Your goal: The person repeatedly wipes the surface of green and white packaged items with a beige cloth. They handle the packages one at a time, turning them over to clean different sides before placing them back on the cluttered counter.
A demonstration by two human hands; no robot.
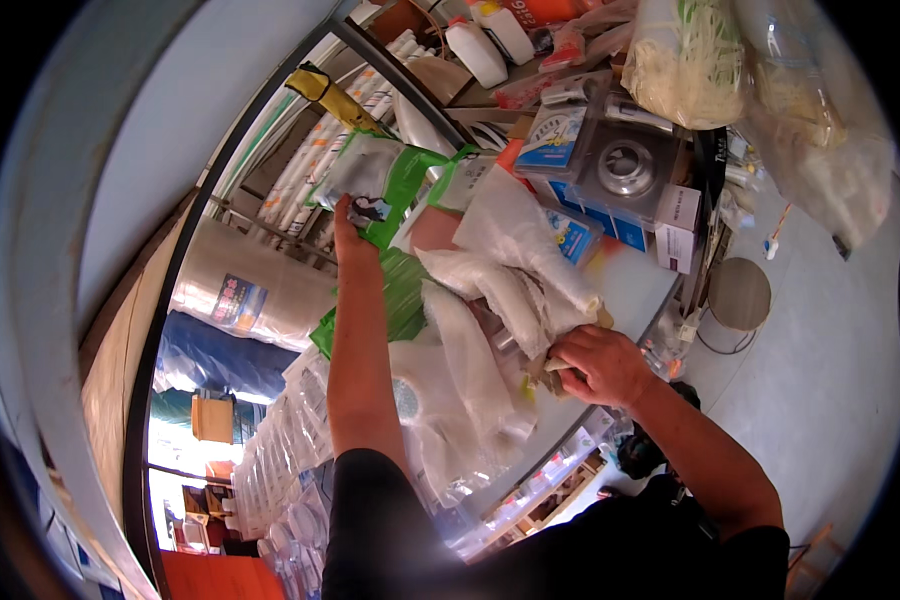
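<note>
My left hand point(351, 223) is at the near edge of a green and clear plastic package point(371, 176), its thumb or finger over the film; its full grip is hidden. My right hand point(598, 366) has its fingers closed on a crumpled pale cloth or wrap point(551, 375) by the counter's edge. Between my hands lie several rolled and folded pieces of white foam or bubble wrap point(487, 300). A second green package point(397, 292) is beside my left forearm.
Boxed metal fittings point(626, 169) and a small white box point(677, 229) stand at the counter's far right. White bottles point(476, 52) are behind. Filled plastic bags point(686, 67) hang at upper right. A large wrapped roll point(255, 289) lies to the left, beyond a dark frame. A round stool point(739, 291) stands on the floor.
</note>
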